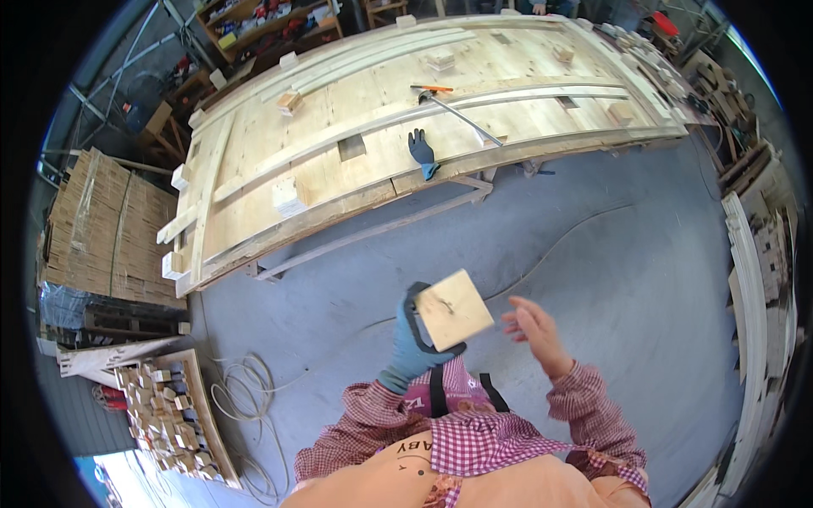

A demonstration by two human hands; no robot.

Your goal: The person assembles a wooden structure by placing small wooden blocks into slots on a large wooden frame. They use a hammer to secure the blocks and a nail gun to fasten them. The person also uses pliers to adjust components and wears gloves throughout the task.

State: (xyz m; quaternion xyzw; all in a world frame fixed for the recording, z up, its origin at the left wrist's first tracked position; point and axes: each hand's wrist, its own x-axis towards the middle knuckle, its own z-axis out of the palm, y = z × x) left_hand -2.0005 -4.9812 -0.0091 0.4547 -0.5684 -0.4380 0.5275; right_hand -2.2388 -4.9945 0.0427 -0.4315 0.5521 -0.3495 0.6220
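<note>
In front of my body, my left hand (412, 339), in a blue and dark grey work glove, is closed around a square wooden block (455, 311). A small dark mark shows on the block's pale upper face. Just right of the block, apart from it, is my bare right hand (533, 328). Its fingers are loosely bent and spread, with nothing in them. Beyond, a second work glove (421, 154) lies at the table's near edge, beside a long-handled hammer (457, 116).
The large plywood-topped table (373, 169) carries long wooden strips, several blocks and an orange-handled tool (434, 88). On the left stand a strapped wood stack (100, 216) and a pallet of small blocks (212, 406). A coiled hose (246, 381) lies on the floor. Timber (745, 279) lines the right.
</note>
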